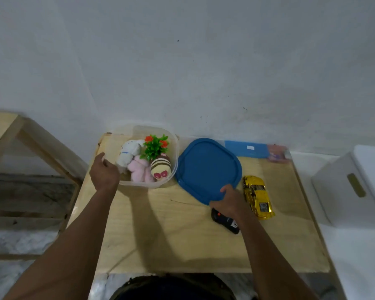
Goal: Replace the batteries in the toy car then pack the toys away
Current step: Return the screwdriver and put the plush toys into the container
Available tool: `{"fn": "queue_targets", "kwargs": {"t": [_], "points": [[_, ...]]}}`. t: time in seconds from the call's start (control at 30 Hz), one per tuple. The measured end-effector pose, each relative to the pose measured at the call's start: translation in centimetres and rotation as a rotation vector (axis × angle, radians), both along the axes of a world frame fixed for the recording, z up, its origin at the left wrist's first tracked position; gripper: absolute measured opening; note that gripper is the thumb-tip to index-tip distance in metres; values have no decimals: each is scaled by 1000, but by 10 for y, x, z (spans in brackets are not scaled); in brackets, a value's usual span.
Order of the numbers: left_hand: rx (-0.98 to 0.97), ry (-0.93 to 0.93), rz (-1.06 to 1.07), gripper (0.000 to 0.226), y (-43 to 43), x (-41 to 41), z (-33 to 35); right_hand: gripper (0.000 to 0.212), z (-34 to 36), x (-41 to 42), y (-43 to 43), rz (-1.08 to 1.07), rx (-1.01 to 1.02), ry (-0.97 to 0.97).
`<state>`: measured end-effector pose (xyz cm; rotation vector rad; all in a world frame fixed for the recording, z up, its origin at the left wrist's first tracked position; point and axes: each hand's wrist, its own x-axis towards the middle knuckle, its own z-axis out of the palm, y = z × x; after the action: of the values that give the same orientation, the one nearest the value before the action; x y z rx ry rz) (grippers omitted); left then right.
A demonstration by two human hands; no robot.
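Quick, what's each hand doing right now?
Left hand: closed on the rim of the clear toy box.
Right hand: closed on the near edge of the blue lid.

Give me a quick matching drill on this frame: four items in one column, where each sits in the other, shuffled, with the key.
Items:
1. yellow toy car
2. blue lid
3. plush toys
4. black remote

Places:
A. inside the clear container
B. partly under the right hand, near the table's front
C. on the table, at the far right of the group
D. beside the container, its near edge gripped by the right hand

Pairs: 1-C, 2-D, 3-A, 4-B

The left hand holds the container's left rim.
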<state>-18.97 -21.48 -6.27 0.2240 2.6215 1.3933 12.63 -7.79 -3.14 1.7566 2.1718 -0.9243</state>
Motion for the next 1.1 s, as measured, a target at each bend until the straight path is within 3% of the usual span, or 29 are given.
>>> {"fn": "queue_targets", "kwargs": {"t": [0.17,0.3,0.43,0.63,0.8,0.9,0.97,1.03,1.1], "points": [[-1,-57,-32,42,-2,-3,-3,77,-22,25,-18,165,-30,-277],[-3,-129,-30,44,-2,-6,0,64,-38,28,-31,164,95,-250],[10,-168,-43,45,-3,-14,-6,66,-37,32,-35,57,12,-39],[-2,-171,-74,46,-6,-16,-5,52,-4,15,-34,-40,-170,531],[19,-184,-86,47,-9,-19,-3,53,35,-39,-8,13,-150,677],[91,-84,27,39,-5,-20,16,56,53,-76,11,117,-96,669],[241,-34,63,39,3,-27,39,59,59,-97,24,200,-8,602],[447,-197,-31,38,15,-43,65,61,63,-116,36,300,68,494],[420,-399,-237,36,23,-62,83,61,65,-133,45,380,112,402]]}}
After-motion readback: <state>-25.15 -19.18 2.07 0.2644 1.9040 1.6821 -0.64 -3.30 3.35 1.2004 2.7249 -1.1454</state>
